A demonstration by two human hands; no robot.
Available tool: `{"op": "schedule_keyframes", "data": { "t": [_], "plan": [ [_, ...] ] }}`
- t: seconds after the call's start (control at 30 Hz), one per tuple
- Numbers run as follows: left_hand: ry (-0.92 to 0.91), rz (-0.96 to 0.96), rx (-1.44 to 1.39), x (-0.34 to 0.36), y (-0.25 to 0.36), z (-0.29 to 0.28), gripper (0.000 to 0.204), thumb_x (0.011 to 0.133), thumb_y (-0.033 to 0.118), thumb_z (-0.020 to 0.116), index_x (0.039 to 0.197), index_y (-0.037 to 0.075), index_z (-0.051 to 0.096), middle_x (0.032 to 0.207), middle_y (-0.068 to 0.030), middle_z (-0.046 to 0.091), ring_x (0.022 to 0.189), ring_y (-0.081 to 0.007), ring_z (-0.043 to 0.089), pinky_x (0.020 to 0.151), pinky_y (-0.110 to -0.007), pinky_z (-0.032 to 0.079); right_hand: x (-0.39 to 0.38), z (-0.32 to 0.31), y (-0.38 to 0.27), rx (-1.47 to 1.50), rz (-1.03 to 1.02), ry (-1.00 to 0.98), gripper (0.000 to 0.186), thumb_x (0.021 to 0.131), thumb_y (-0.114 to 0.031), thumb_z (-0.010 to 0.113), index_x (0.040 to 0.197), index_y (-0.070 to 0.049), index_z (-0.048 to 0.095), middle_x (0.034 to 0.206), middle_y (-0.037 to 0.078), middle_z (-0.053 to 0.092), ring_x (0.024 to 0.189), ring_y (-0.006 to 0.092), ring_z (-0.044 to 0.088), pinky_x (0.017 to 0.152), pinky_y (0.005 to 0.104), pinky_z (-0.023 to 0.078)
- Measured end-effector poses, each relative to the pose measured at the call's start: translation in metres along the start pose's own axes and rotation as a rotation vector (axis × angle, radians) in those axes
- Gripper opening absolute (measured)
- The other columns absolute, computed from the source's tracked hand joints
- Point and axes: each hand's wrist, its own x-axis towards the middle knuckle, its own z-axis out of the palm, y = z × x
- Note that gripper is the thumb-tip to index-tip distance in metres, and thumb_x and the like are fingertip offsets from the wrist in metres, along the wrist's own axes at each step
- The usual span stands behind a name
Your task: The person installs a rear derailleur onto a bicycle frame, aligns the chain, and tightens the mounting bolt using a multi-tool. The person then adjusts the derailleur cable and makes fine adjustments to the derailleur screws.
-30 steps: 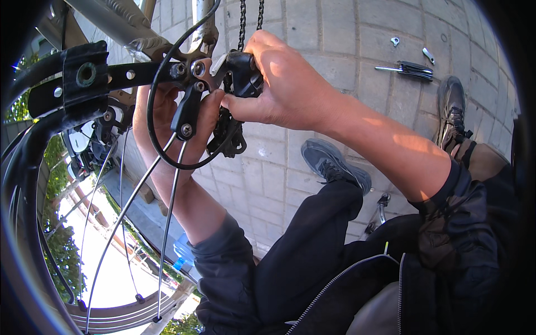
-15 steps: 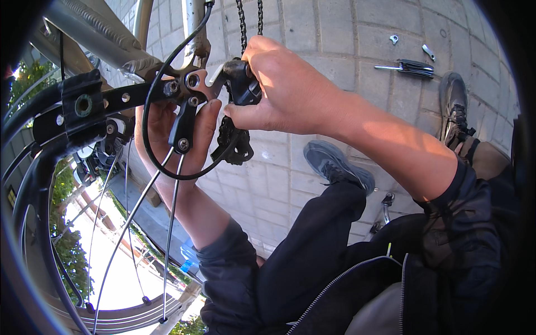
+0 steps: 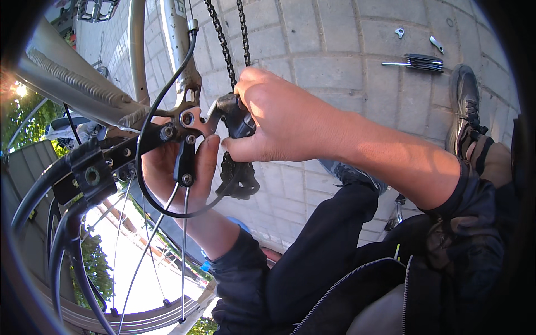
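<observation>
Rear derailleur (image 3: 239, 120) beside the frame dropout (image 3: 202, 126), right hand (image 3: 282, 114) engaged.
Relative to the earlier frames, the assembly sits lower in view and more chain (image 3: 223, 50) shows above; the right-hand grip is unchanged. Derailleur: black body, silver bracket (image 3: 211, 116) at left, dark cage (image 3: 239, 181) below. Right thumb and fingers pinch the body. Left hand (image 3: 159, 168) is behind the dropout, thumb raised; its grip cannot be determined.

Black rear derailleur (image 3: 239, 121) in the right hand (image 3: 282, 116), beside the metal hanger plate (image 3: 203, 127)
</observation>
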Motion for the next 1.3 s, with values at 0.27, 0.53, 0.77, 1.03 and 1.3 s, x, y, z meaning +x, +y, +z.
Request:
{"op": "schedule_keyframes", "data": {
  "t": [0.27,0.53,0.77,1.03,1.3],
  "plan": [
    [0.047,-0.037,0.077,-0.004,0.004,0.001,0.044,0.074,-0.008,0.076,0.111,-0.005,0.052,0.1,-0.0142,0.065,0.09,-0.0163,0.064,0.082,-0.028,0.05,0.005,-0.004,0.004,0.037,-0.075,-0.05,0.04,0.068,-0.031,0.068,0.072,0.008,0.063,0.081,0.024,0.061,0.094,0.0358,0.056,0.082,0.04,0.052],
    [0.077,-0.022,0.005,-0.004,0.003,0.005,0.043,0.075,-0.007,0.076,0.111,-0.005,0.053,0.1,-0.0146,0.065,0.09,-0.0175,0.064,0.083,-0.029,0.05,0.009,-0.003,0.007,0.013,-0.105,-0.049,0.042,0.067,-0.032,0.068,0.069,0.009,0.061,0.078,0.024,0.061,0.091,0.0352,0.056,0.08,0.0403,0.051],
    [0.12,-0.019,-0.056,-0.004,0.0,0.009,0.04,0.077,-0.006,0.074,0.111,-0.005,0.052,0.101,-0.0135,0.064,0.092,-0.0164,0.062,0.085,-0.028,0.048,0.009,-0.002,0.009,0.065,-0.114,-0.022,0.042,0.066,-0.032,0.068,0.06,0.008,0.059,0.07,0.021,0.059,0.089,0.0345,0.055,0.078,0.0406,0.051],
    [0.253,-0.024,-0.13,-0.007,-0.006,0.021,0.035,0.081,-0.004,0.071,0.11,-0.003,0.052,0.102,-0.0145,0.064,0.092,-0.0164,0.062,0.084,-0.029,0.049,0.007,-0.002,0.006,0.018,-0.088,-0.021,0.043,0.067,-0.033,0.068,0.066,0.009,0.061,0.072,0.022,0.059,0.088,0.0342,0.056,0.079,0.041,0.051],
    [0.233,-0.051,-0.104,-0.008,-0.005,0.017,0.038,0.079,-0.005,0.072,0.111,-0.003,0.052,0.103,-0.0167,0.066,0.095,-0.0197,0.064,0.085,-0.031,0.051,-0.003,0.004,0.0,0.048,-0.05,0.034,0.048,0.068,-0.035,0.075,0.069,0.007,0.052,0.078,0.019,0.049,0.079,0.0302,0.051,0.067,0.0372,0.046]
  ]
}}
